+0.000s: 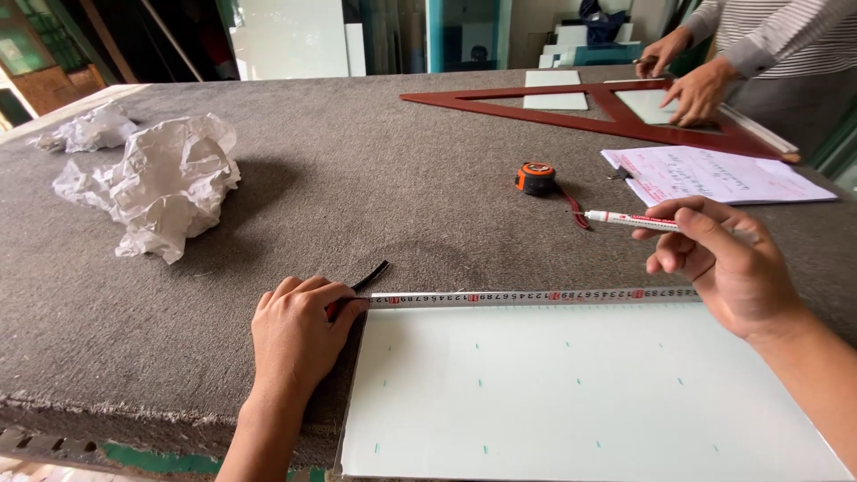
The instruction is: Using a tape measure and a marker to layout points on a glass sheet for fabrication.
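Fingers of your left hand are curled down tight, pinning the ruler end flat at the glass sheet's top left corner. Your right hand hovers just past the ruler's far end, pinching a white marker, tip pointing left. Further out on the counter: orange tape measure, crumpled paper, and another person's hands on a red triangle.
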